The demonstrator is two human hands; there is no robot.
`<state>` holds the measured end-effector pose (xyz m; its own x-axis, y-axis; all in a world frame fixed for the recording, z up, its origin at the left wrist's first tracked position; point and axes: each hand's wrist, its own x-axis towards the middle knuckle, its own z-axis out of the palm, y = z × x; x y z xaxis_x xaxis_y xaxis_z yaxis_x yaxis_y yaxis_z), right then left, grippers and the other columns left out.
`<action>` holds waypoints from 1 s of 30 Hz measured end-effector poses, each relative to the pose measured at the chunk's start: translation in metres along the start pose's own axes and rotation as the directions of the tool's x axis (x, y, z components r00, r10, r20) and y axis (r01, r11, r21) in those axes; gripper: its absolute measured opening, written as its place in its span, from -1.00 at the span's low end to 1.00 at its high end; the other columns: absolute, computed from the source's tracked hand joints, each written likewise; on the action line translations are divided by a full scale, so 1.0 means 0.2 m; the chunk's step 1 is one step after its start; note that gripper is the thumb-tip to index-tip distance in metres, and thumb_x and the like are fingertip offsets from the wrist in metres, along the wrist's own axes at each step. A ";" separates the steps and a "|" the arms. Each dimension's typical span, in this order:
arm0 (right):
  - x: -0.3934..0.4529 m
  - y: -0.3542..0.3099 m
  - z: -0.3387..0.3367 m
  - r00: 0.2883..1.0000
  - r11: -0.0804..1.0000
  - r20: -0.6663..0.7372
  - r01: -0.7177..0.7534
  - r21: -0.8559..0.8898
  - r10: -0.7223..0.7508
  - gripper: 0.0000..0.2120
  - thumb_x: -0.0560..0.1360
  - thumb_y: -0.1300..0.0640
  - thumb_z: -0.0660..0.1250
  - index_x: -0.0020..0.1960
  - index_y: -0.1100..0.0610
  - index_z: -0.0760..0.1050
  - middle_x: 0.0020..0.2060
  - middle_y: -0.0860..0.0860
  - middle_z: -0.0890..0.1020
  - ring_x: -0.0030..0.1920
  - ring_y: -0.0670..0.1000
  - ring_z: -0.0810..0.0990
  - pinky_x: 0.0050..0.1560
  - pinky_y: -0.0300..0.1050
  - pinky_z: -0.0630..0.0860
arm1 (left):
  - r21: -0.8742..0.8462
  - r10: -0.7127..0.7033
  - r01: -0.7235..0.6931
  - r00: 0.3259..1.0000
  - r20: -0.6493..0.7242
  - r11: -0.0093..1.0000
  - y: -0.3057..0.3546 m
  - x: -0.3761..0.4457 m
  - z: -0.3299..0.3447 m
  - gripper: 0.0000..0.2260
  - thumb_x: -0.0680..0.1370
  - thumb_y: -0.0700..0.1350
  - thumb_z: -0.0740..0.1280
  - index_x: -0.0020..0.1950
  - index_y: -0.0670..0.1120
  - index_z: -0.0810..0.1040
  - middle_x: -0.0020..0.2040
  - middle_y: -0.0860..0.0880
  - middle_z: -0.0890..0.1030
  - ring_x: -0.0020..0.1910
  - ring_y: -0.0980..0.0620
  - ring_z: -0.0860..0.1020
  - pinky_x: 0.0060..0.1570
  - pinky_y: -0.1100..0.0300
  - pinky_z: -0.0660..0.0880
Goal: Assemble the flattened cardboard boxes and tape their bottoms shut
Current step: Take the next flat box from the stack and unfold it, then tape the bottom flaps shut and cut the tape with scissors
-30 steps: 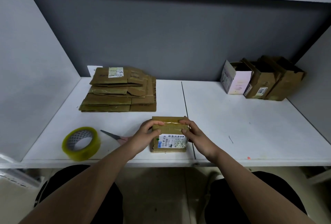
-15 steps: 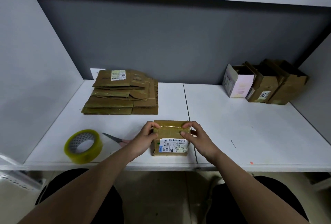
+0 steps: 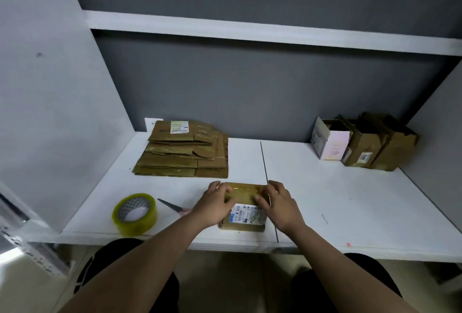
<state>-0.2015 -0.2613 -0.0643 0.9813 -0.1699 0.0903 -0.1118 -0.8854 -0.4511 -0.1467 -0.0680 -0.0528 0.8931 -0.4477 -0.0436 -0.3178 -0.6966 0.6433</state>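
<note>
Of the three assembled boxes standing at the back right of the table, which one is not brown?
The leftmost one, the pale pink and white cardboard box. The two boxes to its right are plain brown cardboard.

Readable markings: only two partly legible.
Read "4012" in black on a white sticker, rotated sideways, on the front of the middle brown box (image 3: 360,148) at the back right of the white table (image 3: 350,195). Made out roughly "S07E-M1 A21B", printed sideways, plus barcode rows too small to read, on the white-and-blue shipping label of the taped box (image 3: 246,209) near the table's front edge. Noted a white label with a barcode on the top sheet of the flattened box stack (image 3: 185,150); print too small to read. Faint print on the pink-and-white box (image 3: 333,146); illegible.
</note>
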 end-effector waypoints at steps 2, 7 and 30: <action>0.00 -0.03 -0.04 0.998 0.998 -0.028 0.047 -0.041 -0.048 -0.69 0.60 -0.09 0.16 0.24 0.02 0.49 0.36 -0.01 0.39 0.31 0.03 0.40 0.25 -0.06 0.39 | 0.010 0.027 -0.027 0.999 -0.039 1.000 0.00 -0.03 -0.06 -0.73 0.60 -0.04 0.23 0.29 -0.03 0.40 0.40 0.00 0.29 0.26 -0.01 0.42 0.20 0.12 0.41; 0.06 -0.23 -0.08 0.972 0.986 -0.162 0.162 -0.047 -0.168 -0.77 0.60 0.06 0.18 0.20 0.03 0.51 0.18 -0.03 0.55 0.16 0.00 0.49 0.14 -0.11 0.42 | 0.149 -0.010 0.037 0.984 -0.180 0.988 -0.16 -0.09 -0.26 -0.73 0.61 -0.02 0.21 0.31 0.01 0.41 0.36 0.01 0.42 0.20 -0.02 0.49 0.12 0.13 0.45; 0.24 -0.89 0.61 0.933 0.984 0.325 0.119 0.130 -0.155 -0.79 0.59 0.12 0.19 0.15 0.05 0.54 0.13 0.03 0.62 0.13 0.09 0.55 0.07 -0.08 0.49 | 0.481 -0.041 0.154 0.971 -0.237 0.863 -0.91 -0.37 -0.37 -0.50 0.33 -0.14 0.46 0.25 0.11 0.57 -0.03 -0.12 0.69 -0.18 -0.12 0.66 -0.28 0.09 0.61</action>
<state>-0.1161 -0.0596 -0.0880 0.9837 0.1198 -0.1343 0.0268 -0.8355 -0.5489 -0.1308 0.1329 -0.1099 0.9553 -0.2732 0.1128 -0.2901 -0.9397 0.1809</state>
